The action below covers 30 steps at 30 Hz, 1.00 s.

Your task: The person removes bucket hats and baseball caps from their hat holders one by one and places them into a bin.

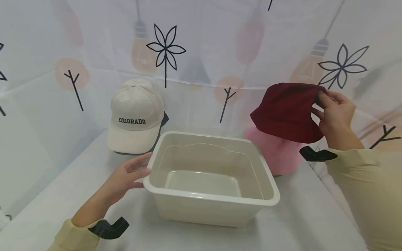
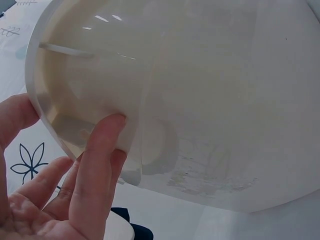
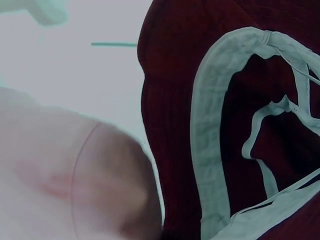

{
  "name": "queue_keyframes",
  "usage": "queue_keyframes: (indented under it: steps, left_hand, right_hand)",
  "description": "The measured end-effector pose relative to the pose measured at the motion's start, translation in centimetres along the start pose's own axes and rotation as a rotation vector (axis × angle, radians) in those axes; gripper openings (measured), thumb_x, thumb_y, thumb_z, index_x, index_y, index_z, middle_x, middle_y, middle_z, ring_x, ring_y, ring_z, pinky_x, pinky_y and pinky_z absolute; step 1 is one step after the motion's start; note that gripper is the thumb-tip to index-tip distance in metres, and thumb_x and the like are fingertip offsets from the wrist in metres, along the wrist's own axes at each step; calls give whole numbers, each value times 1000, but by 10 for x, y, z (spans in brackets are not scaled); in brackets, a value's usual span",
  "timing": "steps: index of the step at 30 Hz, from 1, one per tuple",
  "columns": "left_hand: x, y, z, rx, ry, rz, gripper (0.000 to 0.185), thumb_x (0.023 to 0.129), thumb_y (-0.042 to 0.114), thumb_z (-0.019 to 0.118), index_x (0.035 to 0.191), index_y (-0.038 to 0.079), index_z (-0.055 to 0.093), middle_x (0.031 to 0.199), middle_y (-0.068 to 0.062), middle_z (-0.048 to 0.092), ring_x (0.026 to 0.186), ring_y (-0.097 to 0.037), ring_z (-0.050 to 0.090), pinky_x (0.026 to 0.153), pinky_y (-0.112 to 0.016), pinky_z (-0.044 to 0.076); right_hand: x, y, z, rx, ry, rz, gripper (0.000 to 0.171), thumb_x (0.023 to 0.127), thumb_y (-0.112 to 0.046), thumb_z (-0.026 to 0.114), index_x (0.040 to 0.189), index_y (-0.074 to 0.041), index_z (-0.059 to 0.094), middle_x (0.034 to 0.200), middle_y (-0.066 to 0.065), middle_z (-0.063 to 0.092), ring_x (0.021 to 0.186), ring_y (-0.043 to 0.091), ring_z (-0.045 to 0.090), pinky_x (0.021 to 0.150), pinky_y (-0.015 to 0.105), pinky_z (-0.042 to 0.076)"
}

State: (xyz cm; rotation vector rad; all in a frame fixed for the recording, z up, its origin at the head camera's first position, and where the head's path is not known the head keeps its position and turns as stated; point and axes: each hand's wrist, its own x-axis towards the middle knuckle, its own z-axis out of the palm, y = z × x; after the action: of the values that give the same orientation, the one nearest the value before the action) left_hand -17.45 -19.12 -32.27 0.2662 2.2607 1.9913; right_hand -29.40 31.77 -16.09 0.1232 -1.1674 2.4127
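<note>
Head view: cream plastic tub (image 1: 263, 181), rectangular, standing open side up at the middle of the white bench (image 1: 307, 223). Left hand (image 1: 127, 176) at the tub's near left corner, fingers nearly straight, fingertips touching the rim and outer wall; grip apart, clasping nothing. Right hand (image 1: 334, 116) raised above the bench on the right, thumb and fingers pinched on the edge of a dark red bucket hat (image 1: 287, 111); grip clamped on the hat, which hangs in the air clear of the tub. Pink hat (image 1: 276, 157) on the bench just below the red one, beside the tub's far right corner. Cream baseball cap (image 1: 135, 115) lettered COLORADO, set behind the tub's far left corner against a patterned backdrop (image 1: 201, 42) of bulbs, flowers and trees. Both forearms in pale yellow sleeves, a black mount at each wrist.

Left wrist view: tub (image 2: 200, 100) seen close from outside, wall translucent; one fingertip (image 2: 112, 125) pressed flat to the wall under the rim, thumb apart at the left edge. Contact is plainer here than from the head.

Right wrist view: underside of the dark red bucket hat (image 3: 175, 125), with pale seam tape looping across the lining, hidden from the head camera. Pink hat (image 3: 65, 170) blurred below; the hand itself is out of frame.
</note>
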Motion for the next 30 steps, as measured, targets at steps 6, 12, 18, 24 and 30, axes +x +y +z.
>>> queue_keyframes:
  steps: [6,12,18,24,30]
  left_hand:
    - [0,-1,0,-8,-2,4,64,91,21,61,145,9,31,143,-23,33,125,-39,40,81,-44,51]
    - [1,-2,-1,3,5,-1,64,91,22,61,145,10,31,144,-22,33,126,-39,39,81,-43,51]
    - [0,-1,-1,-1,1,6,63,91,22,61,146,10,30,143,-22,34,125,-39,39,81,-44,51]
    - [0,-1,-2,-20,-13,18,63,91,21,60,146,8,30,142,-23,33,125,-39,39,81,-44,51]
    - [0,-1,-1,-13,-10,5,64,91,22,60,146,9,30,143,-23,32,126,-39,38,81,-44,51]
  right_hand:
    - [-17,0,14,-18,-68,9,11,78,12,67,85,5,64,79,12,68,63,23,67,45,34,53]
    - [-32,2,25,-39,-137,13,10,78,10,67,87,4,66,81,12,68,65,22,66,48,33,53]
    - [-46,6,32,-39,-189,14,10,78,10,68,86,4,67,81,12,68,67,22,66,50,32,53]
    - [-59,13,37,-6,-257,23,8,80,11,65,85,5,68,80,13,68,67,22,65,51,32,53]
    - [-68,18,39,14,-327,51,11,83,13,60,87,6,68,82,13,68,70,21,65,53,32,54]
